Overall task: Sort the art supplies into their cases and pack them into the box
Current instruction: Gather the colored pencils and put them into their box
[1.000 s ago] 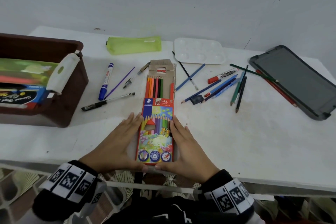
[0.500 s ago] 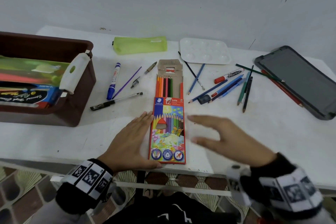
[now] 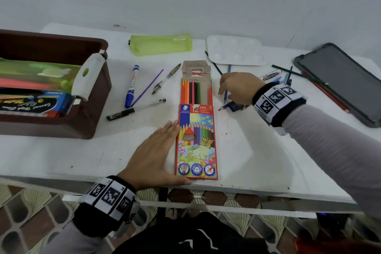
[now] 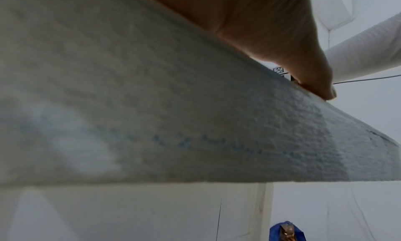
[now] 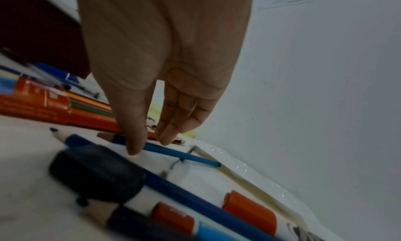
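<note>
An orange coloured-pencil box [image 3: 195, 142] lies at the table's middle with its flap open, and several pencils [image 3: 190, 93] show in its mouth. My left hand [image 3: 158, 146] lies flat on the table against the box's left side, thumb [image 4: 321, 83] at the table's front edge. My right hand [image 3: 222, 91] hangs over a loose blue pencil [image 3: 226, 97] just right of the box. In the right wrist view the thumb [image 5: 134, 148] and fingers [image 5: 165, 138] stand straight on either side of that blue pencil [image 5: 190, 159], not closed on it.
A brown box [image 3: 99, 97] holding packs stands at the left. A green pouch [image 3: 160, 44] and white palette [image 3: 235, 49] lie at the back, a dark grey tray [image 3: 340, 80] at the right. A blue marker [image 3: 132, 86], black pen [image 3: 134, 109] and more pencils [image 3: 288, 76] lie loose.
My right hand has left the pencil box's right side and reached back and to the right, down over the blue pencil. My left hand has stayed beside the box.
</note>
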